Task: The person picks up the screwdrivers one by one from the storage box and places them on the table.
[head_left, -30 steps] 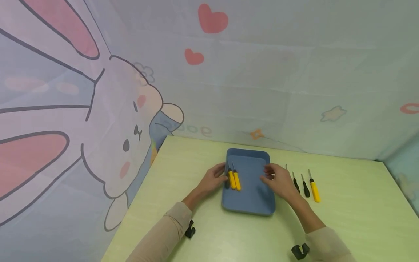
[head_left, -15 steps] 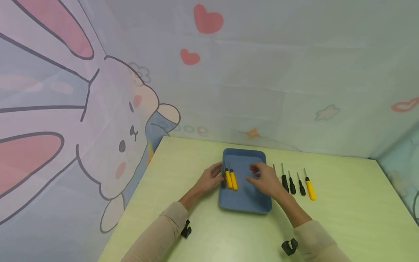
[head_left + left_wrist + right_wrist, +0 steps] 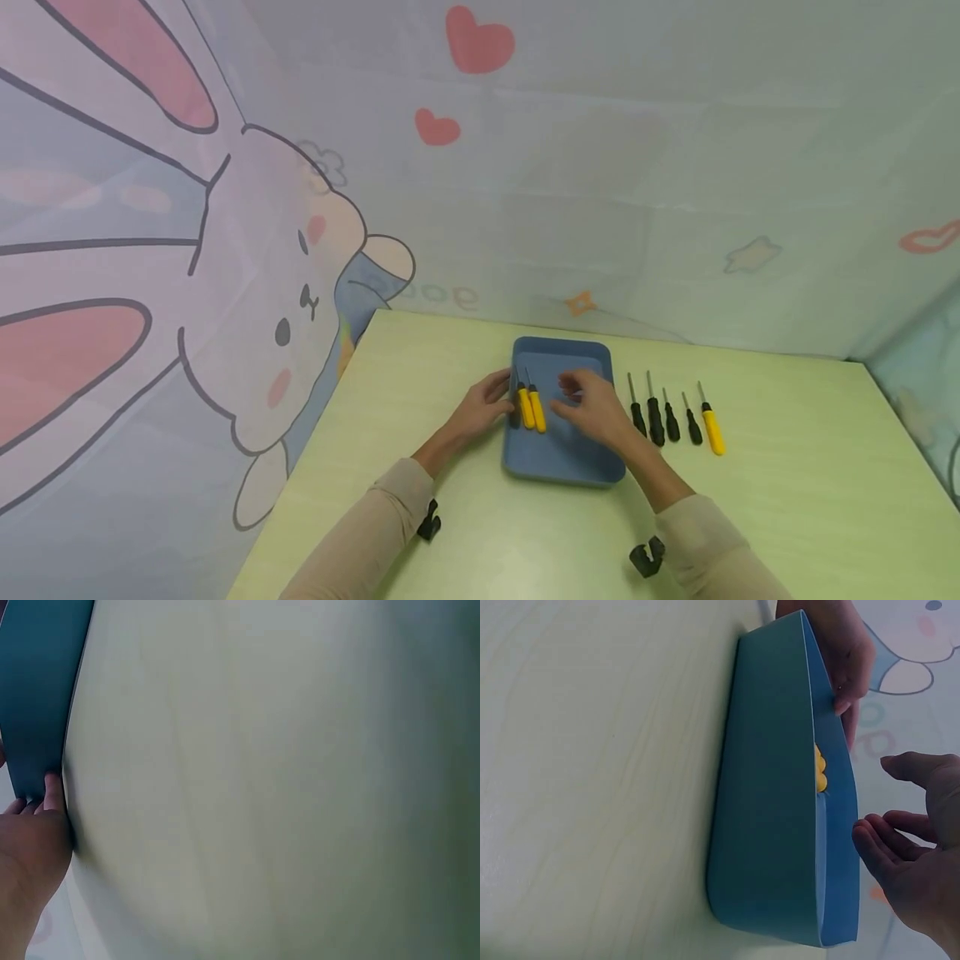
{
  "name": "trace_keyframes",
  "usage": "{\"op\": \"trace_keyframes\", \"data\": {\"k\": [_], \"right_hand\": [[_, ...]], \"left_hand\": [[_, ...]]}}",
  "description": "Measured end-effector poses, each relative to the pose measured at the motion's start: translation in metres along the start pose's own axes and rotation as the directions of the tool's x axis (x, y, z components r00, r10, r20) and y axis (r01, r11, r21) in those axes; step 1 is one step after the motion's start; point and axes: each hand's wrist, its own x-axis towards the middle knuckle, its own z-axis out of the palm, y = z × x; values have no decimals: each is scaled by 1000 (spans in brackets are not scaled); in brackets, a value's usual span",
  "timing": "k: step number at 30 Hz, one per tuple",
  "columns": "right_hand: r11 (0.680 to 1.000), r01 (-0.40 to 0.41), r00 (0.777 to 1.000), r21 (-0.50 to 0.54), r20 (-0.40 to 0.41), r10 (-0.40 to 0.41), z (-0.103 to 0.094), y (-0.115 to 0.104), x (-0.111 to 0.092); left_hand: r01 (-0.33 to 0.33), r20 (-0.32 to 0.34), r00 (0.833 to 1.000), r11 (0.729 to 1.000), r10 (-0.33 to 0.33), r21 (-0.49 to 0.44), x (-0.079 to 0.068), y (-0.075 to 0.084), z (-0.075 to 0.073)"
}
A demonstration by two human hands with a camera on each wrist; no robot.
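A blue rectangular tray lies on the table. My left hand grips its left wall, the thumb over the rim and the fingers outside; the left wrist view shows this hand at the tray's wall. Along that side inside lie two yellow-handled screwdrivers and a dark-handled one, partly hidden by the wall and hand. My right hand hovers over the tray, thumb and fingers apart and holding nothing. From the right wrist view, this hand is above the tray's rim.
Right of the tray, several black-handled screwdrivers and a yellow-handled one lie in a row on the pale green table. A printed cloth hangs behind the table's back edge.
My right hand has moved left from the tray's right edge to above its middle, uncovering more of the black-handled screwdrivers. My left hand keeps its grip on the tray.
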Motion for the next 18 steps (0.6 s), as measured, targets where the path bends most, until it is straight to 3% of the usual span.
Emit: {"op": "trace_keyframes", "data": {"k": [18], "right_hand": [[1000,-27,999,-4,24,27,10,-2,13]], "left_hand": [[4,-8,1000,1000,-4,-2,3,-6,0]]}}
